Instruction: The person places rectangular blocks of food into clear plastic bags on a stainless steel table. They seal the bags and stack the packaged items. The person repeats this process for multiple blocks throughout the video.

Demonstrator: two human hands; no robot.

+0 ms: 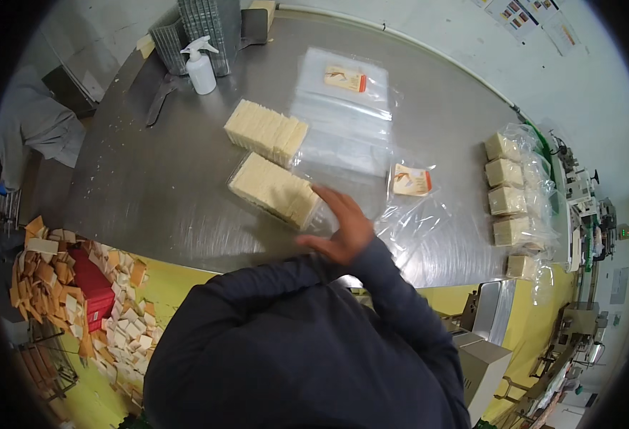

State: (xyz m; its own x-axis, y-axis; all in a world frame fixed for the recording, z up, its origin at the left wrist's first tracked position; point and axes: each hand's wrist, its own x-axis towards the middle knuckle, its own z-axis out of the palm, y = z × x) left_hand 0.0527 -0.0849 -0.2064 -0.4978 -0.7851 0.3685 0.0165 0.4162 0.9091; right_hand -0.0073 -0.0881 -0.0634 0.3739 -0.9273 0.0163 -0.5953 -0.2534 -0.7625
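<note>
A stack of crustless sliced bread [271, 190] in a clear plastic tray lies slantwise before me on the steel table. My right hand [344, 222] is at its right end, fingers and thumb spread apart; whether a fingertip touches the bread is unclear. My left sleeve reaches across to the right wrist, and the left hand is hidden there. Just beyond sits a second stack of bread slices [266, 131]. Clear plastic bags [341, 128] lie piled behind, the top one bearing a printed label [345, 79]. A single clear bag with a label [412, 180] lies right of my hand.
Several bagged bread blocks [505, 172] line the table's right edge. At the back left stand a white spray bottle [202, 69], stacked clear trays [207, 32] and a dark scraper-like tool [159, 102]. Bread offcuts heap around a red crate [92, 284] below left.
</note>
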